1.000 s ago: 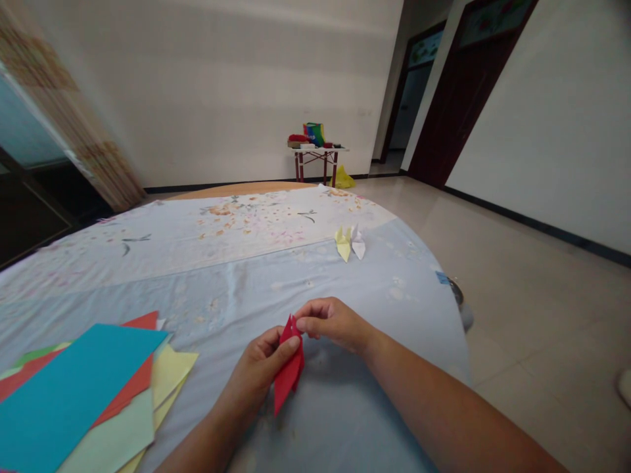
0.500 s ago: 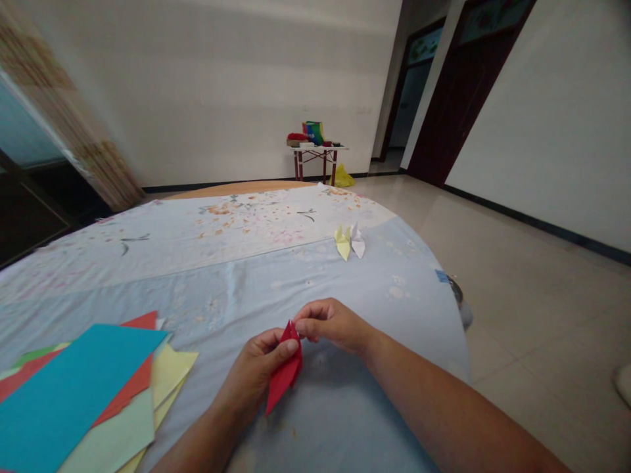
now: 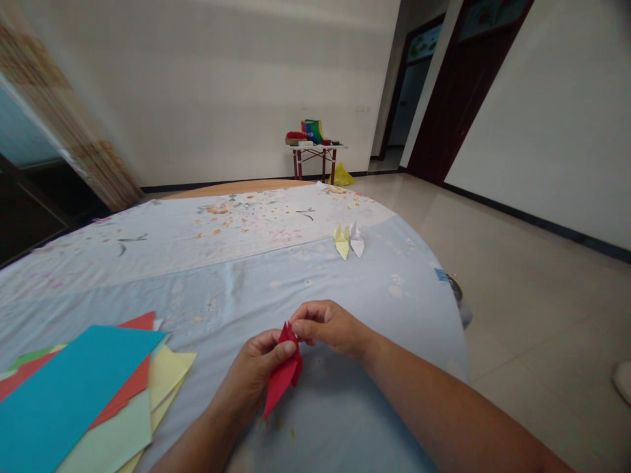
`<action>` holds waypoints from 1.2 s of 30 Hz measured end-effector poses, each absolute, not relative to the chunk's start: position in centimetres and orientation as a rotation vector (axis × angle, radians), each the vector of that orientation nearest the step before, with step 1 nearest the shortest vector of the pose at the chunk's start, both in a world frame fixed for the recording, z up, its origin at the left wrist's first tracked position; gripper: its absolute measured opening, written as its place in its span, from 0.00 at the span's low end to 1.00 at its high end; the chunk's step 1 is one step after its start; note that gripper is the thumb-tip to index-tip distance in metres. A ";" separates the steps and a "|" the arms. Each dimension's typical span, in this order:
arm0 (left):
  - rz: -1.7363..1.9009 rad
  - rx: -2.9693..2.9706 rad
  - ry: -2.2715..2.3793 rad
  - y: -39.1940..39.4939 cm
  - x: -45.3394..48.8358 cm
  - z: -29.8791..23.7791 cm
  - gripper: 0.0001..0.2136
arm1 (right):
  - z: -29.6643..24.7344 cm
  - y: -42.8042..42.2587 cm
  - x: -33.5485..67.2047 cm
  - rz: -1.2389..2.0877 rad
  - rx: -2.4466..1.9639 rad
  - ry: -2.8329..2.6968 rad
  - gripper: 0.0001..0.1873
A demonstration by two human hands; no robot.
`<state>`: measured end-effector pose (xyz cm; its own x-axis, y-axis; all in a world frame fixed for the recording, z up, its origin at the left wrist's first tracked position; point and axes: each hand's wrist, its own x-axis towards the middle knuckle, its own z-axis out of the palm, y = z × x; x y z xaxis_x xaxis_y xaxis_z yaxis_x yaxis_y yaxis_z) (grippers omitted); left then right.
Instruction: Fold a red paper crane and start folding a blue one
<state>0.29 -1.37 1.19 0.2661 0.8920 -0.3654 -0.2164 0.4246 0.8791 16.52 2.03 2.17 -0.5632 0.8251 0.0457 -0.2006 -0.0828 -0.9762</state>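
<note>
A folded red paper piece (image 3: pixel 282 381), long and pointed at its lower end, is pinched in my left hand (image 3: pixel 261 361), thumb on top. At its upper end, two narrow points stick up. The closed thumb and fingertips of my right hand (image 3: pixel 325 325) grip the paper's upper right edge; the exact fold between them is hidden. Farther up the table stand a yellow origami figure (image 3: pixel 342 243) and a white origami figure (image 3: pixel 357 240), side by side, each with upright points.
Coloured paper sheets lie in a loose stack at the left, a blue sheet (image 3: pixel 73 387) uppermost. A floral tablecloth (image 3: pixel 256 276) covers the round table. By the far wall stands a small table (image 3: pixel 315 146) with several items, a yellow bag (image 3: pixel 342 175) on the floor beside it.
The red paper's lower part has swung slightly, and its folds look a little more spread. Both hands keep their grip in nearly the same place.
</note>
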 end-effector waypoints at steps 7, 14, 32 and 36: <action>0.926 0.758 1.000 -1.5 0.6 1.1 0.15 | 1.9 2.0 16.4 1.727 -0.721 -1.463 0.15; 0.946 0.792 1.097 -1.8 0.9 1.8 0.14 | 1.7 2.1 16.4 1.686 -0.699 -1.463 0.14; 1.000 0.966 1.177 -2.0 1.3 2.2 0.13 | 1.9 2.0 16.7 1.626 -0.860 -1.552 0.11; 0.978 0.981 1.211 -2.1 1.5 2.1 0.13 | 2.2 1.9 16.6 1.433 -0.970 -1.590 0.07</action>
<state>1.45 -2.13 2.15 0.0940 0.9567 -0.2754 -0.0685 0.2822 0.9569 16.56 1.85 2.22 -0.4130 0.9092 0.0528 0.0414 0.0766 -0.9962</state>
